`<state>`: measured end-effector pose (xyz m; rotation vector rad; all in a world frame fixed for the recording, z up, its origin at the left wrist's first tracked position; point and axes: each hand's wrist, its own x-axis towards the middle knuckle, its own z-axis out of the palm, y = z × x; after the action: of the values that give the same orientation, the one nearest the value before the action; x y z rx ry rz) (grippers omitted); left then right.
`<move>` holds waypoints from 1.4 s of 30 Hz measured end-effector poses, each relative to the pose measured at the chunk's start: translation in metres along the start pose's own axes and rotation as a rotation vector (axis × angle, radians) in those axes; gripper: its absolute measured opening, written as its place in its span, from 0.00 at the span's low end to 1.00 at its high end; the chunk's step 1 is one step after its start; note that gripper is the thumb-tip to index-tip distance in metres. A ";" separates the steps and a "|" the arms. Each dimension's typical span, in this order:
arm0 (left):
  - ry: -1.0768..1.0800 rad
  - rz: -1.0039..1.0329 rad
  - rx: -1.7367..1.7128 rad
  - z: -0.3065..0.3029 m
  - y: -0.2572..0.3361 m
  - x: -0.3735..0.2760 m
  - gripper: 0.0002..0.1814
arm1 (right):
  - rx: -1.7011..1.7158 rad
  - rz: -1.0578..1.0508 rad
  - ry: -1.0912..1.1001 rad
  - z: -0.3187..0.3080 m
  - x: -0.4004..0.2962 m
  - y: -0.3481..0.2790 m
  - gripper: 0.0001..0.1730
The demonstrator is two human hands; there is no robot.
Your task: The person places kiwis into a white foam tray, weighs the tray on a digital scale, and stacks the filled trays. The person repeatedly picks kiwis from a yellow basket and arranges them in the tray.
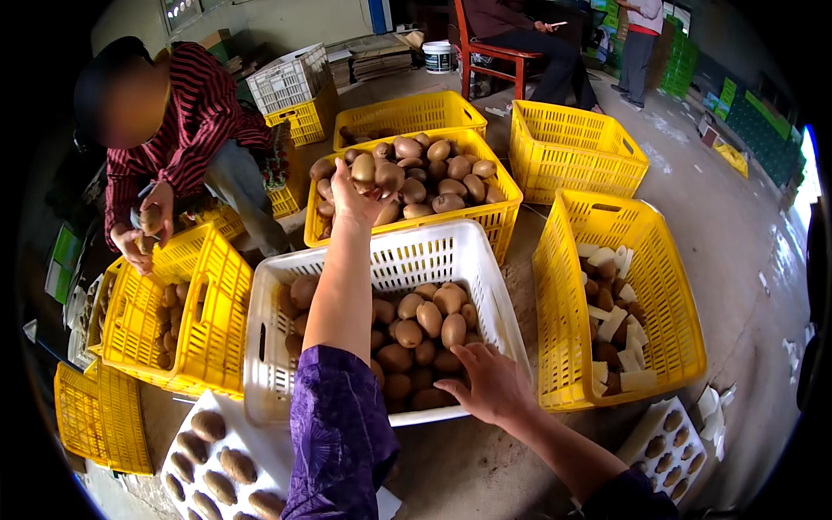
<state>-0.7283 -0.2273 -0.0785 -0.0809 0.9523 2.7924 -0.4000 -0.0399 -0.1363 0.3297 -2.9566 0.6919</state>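
My left hand (pixel 359 198) reaches over the full yellow plastic crate (pixel 507 201) and holds kiwifruit (pixel 364 168) in its upturned palm and fingers; two show plainly. Other kiwifruit are heaped in that crate right behind the hand. Nearer to me stands a white plastic crate (pixel 416 250), partly filled with kiwifruit (pixel 429 318). Over its near right corner is my right hand (pixel 487 383), fingers apart and nothing seen in it. Its fingertips are close to the fruit; whether they touch cannot be told. My left forearm hides part of the white crate.
A yellow crate (pixel 676 325) at right holds kiwifruit and white foam pieces (pixel 611 325). White trays of kiwifruit (pixel 221 448) lie at lower left and lower right (pixel 673 448). A co-worker (pixel 195 110) at left holds kiwifruit above another yellow crate (pixel 221 312). A red chair (pixel 497 52) stands behind.
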 end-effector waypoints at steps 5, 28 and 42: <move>0.191 -0.019 0.356 -0.014 0.010 0.041 0.37 | -0.002 0.068 -0.072 -0.010 0.005 0.008 0.38; -0.684 0.085 2.659 -0.144 -0.044 -0.124 0.33 | 0.043 -0.009 0.108 0.002 0.005 0.009 0.27; -0.600 -0.183 0.414 -0.079 0.077 -0.099 0.41 | 0.036 0.008 0.127 0.010 0.005 0.011 0.23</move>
<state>-0.6465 -0.3510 -0.0839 0.6488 1.2358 2.1820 -0.4077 -0.0356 -0.1496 0.2665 -2.8306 0.7394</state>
